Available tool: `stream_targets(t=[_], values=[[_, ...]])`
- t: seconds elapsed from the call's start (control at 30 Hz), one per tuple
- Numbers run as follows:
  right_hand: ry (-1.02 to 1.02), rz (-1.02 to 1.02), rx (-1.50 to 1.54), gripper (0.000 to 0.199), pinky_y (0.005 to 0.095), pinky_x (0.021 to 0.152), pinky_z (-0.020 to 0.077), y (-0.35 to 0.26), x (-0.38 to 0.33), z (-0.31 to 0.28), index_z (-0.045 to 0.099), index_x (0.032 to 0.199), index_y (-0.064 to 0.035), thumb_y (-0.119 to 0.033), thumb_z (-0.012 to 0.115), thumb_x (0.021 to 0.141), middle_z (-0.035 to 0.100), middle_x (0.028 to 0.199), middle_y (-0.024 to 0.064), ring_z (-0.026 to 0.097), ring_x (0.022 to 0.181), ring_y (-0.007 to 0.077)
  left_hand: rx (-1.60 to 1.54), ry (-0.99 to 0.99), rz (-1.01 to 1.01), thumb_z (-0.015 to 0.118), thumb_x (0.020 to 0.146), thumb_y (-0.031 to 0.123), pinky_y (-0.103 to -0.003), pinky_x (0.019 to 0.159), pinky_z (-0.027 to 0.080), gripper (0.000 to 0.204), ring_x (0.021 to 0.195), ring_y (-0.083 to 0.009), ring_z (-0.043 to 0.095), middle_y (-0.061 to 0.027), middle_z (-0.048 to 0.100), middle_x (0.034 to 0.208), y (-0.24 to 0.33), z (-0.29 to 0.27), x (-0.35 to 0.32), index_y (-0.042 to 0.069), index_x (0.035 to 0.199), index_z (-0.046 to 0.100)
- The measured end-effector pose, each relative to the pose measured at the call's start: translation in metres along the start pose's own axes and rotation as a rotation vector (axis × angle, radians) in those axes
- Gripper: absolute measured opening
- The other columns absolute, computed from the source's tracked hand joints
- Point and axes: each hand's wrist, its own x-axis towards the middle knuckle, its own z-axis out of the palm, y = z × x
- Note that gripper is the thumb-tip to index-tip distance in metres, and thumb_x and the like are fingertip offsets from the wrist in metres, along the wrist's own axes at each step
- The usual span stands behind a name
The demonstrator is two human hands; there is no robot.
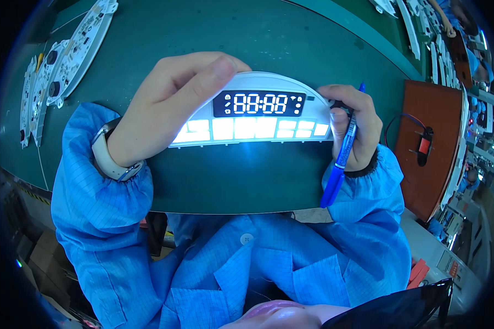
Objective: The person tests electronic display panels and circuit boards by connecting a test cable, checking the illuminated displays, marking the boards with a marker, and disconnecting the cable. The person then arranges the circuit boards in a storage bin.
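Observation:
Between my two hands is a white, half-round display panel (318, 112), tilted up over the green tabletop. Its dark window shows lit white segment digits and small icons, and a row of bright white blocks glows below it. My left hand (175, 98) grips the panel's left end, thumb on the front near the top rim. On the right end, my right hand (359, 118) holds the panel with thumb and forefinger. A blue pen (344, 148) is also tucked in the right hand, pointing up and slightly right. Something small and dark by the right fingertips is partly hidden.
Several white circuit panels (82, 55) lie at the table's left. A reddish-brown box (425, 131) with a red switch (424, 145) and wires stands at the right. More white panels (439, 63) are at the far right, near other people in blue. The green table's (214, 186) near edge runs before me.

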Motion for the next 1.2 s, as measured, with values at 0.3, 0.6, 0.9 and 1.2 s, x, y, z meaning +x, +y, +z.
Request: stream_targets(t=[0.3, 0.6, 0.9, 1.2], values=[[0.077, -0.059, 0.018, 0.018, 0.0321, 0.065, 0.0521, 0.0039, 0.0030, 0.0035, 0.058, 0.102, 0.0028, -0.011, 0.060, 0.090, 0.068, 0.093, 0.0182, 0.067, 0.073, 0.0268, 0.061, -0.034, 0.031, 0.038, 0.102, 0.034, -0.024, 0.078, 0.051, 0.045, 0.087, -0.0128, 0.064, -0.0108, 0.066, 0.099, -0.0004, -0.0020, -0.0007, -0.004, 0.114, 0.059], [0.077, -0.073, -0.009, 0.020, 0.0315, 0.064, 0.0519, 0.0037, 0.0034, 0.0024, 0.059, 0.102, 0.0023, -0.014, 0.061, 0.091, 0.068, 0.093, 0.0177, 0.066, 0.073, 0.0262, 0.075, -0.019, 0.015, 0.037, 0.102, 0.036, -0.024, 0.080, 0.050, 0.047, 0.088, -0.0127, 0.063, -0.0097, 0.066, 0.099, 0.0006, -0.0009, -0.0012, -0.003, 0.114, 0.060], [0.086, -0.121, 0.005, 0.020, 0.0313, 0.060, 0.0513, 0.0061, 0.0049, 0.0032, 0.059, 0.101, 0.0037, -0.012, 0.062, 0.090, 0.068, 0.092, 0.0182, 0.066, 0.069, 0.0261, 0.034, -0.022, -0.024, 0.037, 0.102, 0.035, -0.024, 0.079, 0.050, 0.046, 0.088, -0.0131, 0.063, -0.0104, 0.066, 0.100, 0.0035, 0.0004, -0.0009, -0.004, 0.114, 0.059], [0.035, -0.073, -0.027, 0.025, 0.0310, 0.067, 0.0509, 0.0021, 0.0012, 0.0006, 0.057, 0.104, 0.0024, -0.020, 0.057, 0.092, 0.067, 0.096, 0.0173, 0.066, 0.075, 0.0243, 0.074, -0.041, -0.019, 0.036, 0.101, 0.038, -0.024, 0.078, 0.051, 0.050, 0.089, -0.0136, 0.064, -0.0111, 0.066, 0.101, 0.0049, -0.0015, 0.0001, -0.004, 0.115, 0.059]])
